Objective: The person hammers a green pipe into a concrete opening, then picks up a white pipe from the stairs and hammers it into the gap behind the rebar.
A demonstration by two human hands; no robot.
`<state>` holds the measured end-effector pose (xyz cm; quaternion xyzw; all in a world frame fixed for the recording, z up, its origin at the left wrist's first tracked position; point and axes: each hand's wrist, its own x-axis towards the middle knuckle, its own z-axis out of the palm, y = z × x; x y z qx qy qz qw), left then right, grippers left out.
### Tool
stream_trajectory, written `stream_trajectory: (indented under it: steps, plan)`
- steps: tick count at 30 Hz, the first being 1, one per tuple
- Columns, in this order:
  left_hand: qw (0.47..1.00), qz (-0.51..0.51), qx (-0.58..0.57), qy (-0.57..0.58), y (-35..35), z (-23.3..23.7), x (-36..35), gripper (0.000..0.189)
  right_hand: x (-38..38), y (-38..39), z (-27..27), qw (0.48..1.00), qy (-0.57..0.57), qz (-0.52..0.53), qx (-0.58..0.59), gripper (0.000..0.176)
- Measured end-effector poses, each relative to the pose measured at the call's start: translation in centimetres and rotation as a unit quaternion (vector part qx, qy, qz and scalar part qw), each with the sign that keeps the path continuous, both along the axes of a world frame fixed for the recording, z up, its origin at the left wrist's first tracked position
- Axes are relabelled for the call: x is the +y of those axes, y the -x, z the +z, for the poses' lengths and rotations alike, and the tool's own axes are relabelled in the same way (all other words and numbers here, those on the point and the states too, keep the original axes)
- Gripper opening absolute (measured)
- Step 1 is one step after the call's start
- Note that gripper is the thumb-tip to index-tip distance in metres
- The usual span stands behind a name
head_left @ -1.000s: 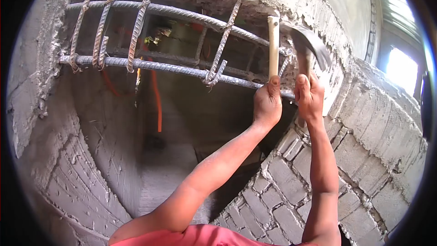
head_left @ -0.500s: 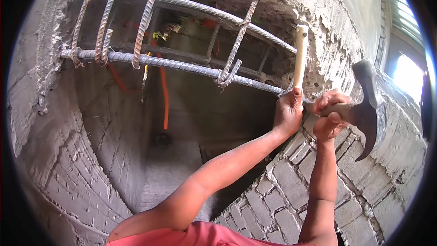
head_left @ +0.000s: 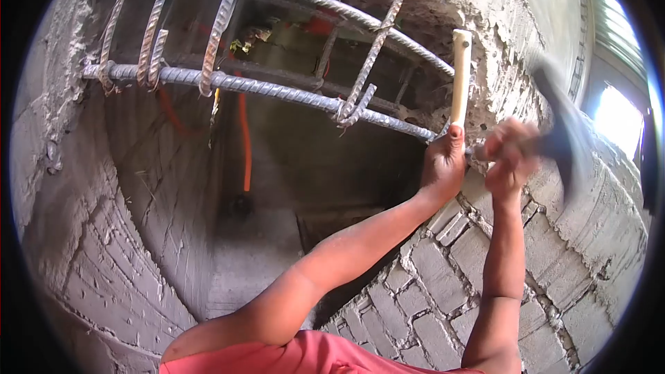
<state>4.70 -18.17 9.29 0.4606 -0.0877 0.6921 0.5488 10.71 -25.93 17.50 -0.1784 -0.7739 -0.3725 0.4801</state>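
My left hand (head_left: 444,163) is closed around the lower end of a pale wooden stick (head_left: 460,76), which stands nearly upright against the rough concrete edge, beside the end of the lower rebar (head_left: 277,90). To its right, my right hand (head_left: 511,152) grips the handle of a claw hammer (head_left: 564,131) close to its head. Hand and hammer are both blurred by motion. The handle's far end lies near my left hand. Whatever else my left palm may hold is hidden.
Ribbed rebars with several tied stirrups (head_left: 220,24) cross the opening above. An orange tube (head_left: 245,142) hangs behind them. A brick wall (head_left: 433,273) lies below my hands, rough plaster (head_left: 125,256) at the left. A bright window (head_left: 618,121) shows at the right.
The hammer head has tilted and risen slightly, now blurred. My left hand keeps its hold on the stick. The rebars sit a little higher and further left in view.
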Motion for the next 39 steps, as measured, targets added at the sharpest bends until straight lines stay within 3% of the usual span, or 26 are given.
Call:
stream_trajectory:
  steps: [2, 4, 5, 6, 7, 8, 11, 12, 13, 14, 15, 16, 18, 20, 22, 24, 26, 27, 28, 29, 30, 31, 32, 34, 38, 39]
  plan:
    - [0.992, 0.117, 0.053, -0.002, 0.5, 0.7, -0.8, 0.062, -0.9, 2.9, 0.5, 0.963, 0.131, -0.189, 0.143, 0.030]
    - [0.994, 0.105, 0.016, -0.008, 1.1, 1.1, -1.4, 0.066, -0.1, 1.8, -0.4, 0.961, 0.126, -0.225, 0.101, 0.028]
    - [0.997, 0.065, 0.030, -0.021, 1.3, 0.9, -0.9, 0.065, -1.3, 2.9, -0.7, 0.971, 0.139, -0.178, 0.079, 0.031]
    - [0.998, 0.024, 0.048, -0.029, 1.4, 0.3, -0.5, 0.065, -0.5, 1.5, -1.2, 0.988, 0.005, -0.151, 0.032, 0.045]
    - [0.995, -0.098, 0.019, 0.026, 1.1, 0.4, -0.5, 0.058, -1.8, 2.0, -2.0, 0.992, 0.048, -0.085, 0.076, 0.049]
    - [0.996, -0.089, -0.028, 0.017, 1.0, 0.6, -0.3, 0.059, -3.3, 2.9, -2.1, 0.989, 0.089, -0.018, 0.119, 0.054]
    - [0.997, -0.076, -0.010, 0.008, 1.4, 0.0, 0.0, 0.060, -3.9, 5.5, -0.7, 0.962, -0.007, 0.267, 0.049, 0.056]
    - [0.999, -0.052, -0.010, -0.002, 1.2, -0.1, 0.1, 0.060, -3.5, 4.3, -0.5, 0.963, -0.006, 0.266, 0.051, 0.056]
    - [0.999, -0.027, -0.011, -0.012, 1.1, -0.1, 0.2, 0.061, -3.0, 1.8, -0.2, 0.996, -0.015, 0.081, 0.045, 0.052]
    - [0.999, -0.027, -0.013, -0.011, 1.1, 0.1, 0.2, 0.061, -2.7, 1.1, 0.3, 0.993, -0.025, -0.106, 0.035, 0.049]
    - [1.000, -0.026, -0.005, -0.003, 1.1, 0.2, 0.1, 0.061, -2.1, 0.9, 0.7, 0.973, 0.061, -0.203, 0.093, 0.046]
    - [1.000, -0.027, 0.009, 0.008, 1.2, -0.1, -0.1, 0.062, -1.8, 1.2, 0.8, 0.930, 0.150, -0.297, 0.155, 0.043]
    - [0.999, -0.032, 0.012, -0.004, 1.3, 0.9, -0.3, 0.062, -1.8, 1.0, 0.6, 0.929, 0.129, -0.303, 0.171, 0.044]
    - [1.000, -0.010, 0.012, 0.020, 1.1, 0.4, -0.4, 0.061, -2.8, 0.9, -0.6, 0.990, 0.081, -0.059, 0.101, 0.049]
    - [1.000, 0.006, 0.004, 0.008, 0.9, 0.2, -0.2, 0.060, -4.8, 3.7, -1.0, 0.989, 0.015, 0.069, 0.130, 0.054]
    - [0.999, -0.015, 0.044, 0.019, 1.2, 0.2, -0.4, 0.068, -6.2, 4.6, -0.4, 0.981, 0.014, 0.178, 0.074, 0.052]
    - [0.998, -0.015, 0.048, 0.025, 1.0, 0.3, -0.4, 0.068, -5.8, 4.7, -0.3, 0.974, -0.011, 0.217, 0.068, 0.053]
    - [0.999, 0.011, 0.040, 0.019, 0.9, 0.5, -0.5, 0.068, -5.0, 2.7, -0.2, 0.997, -0.080, 0.006, 0.016, 0.051]
    - [0.999, 0.036, 0.031, 0.013, 0.9, 0.7, -0.6, 0.067, -4.2, 1.5, -0.1, 0.967, -0.143, -0.206, -0.039, 0.050]
    - [0.998, 0.035, 0.035, 0.033, 1.2, 1.2, -1.4, 0.067, -3.3, 2.3, -0.1, 0.971, -0.003, -0.226, 0.081, 0.049]
    - [0.999, -0.002, 0.032, 0.025, 1.2, 1.1, -1.3, 0.067, -2.5, 3.1, -0.2, 0.940, 0.139, -0.239, 0.202, 0.049]
    - [0.999, 0.005, 0.028, 0.031, 1.3, 1.1, -1.5, 0.067, -2.8, 2.9, 0.1, 0.928, 0.167, -0.248, 0.224, 0.048]
    - [0.999, 0.012, 0.017, 0.032, 1.4, 1.6, -1.7, 0.067, -3.6, 2.9, -0.2, 0.947, 0.120, -0.184, 0.235, 0.050]
    - [0.992, -0.089, 0.059, 0.072, 3.1, 1.2, -1.7, 0.065, -5.7, 3.2, -0.2, 0.980, 0.079, -0.019, 0.179, 0.051]
    - [0.997, -0.063, 0.034, 0.022, 3.3, 1.0, -1.7, 0.069, -8.0, 8.1, 0.6, 0.961, -0.042, 0.227, 0.150, 0.055]
    - [0.997, -0.061, 0.040, 0.033, 3.4, 1.1, -1.9, 0.069, -7.4, 7.3, 1.0, 0.978, -0.050, 0.182, 0.095, 0.051]
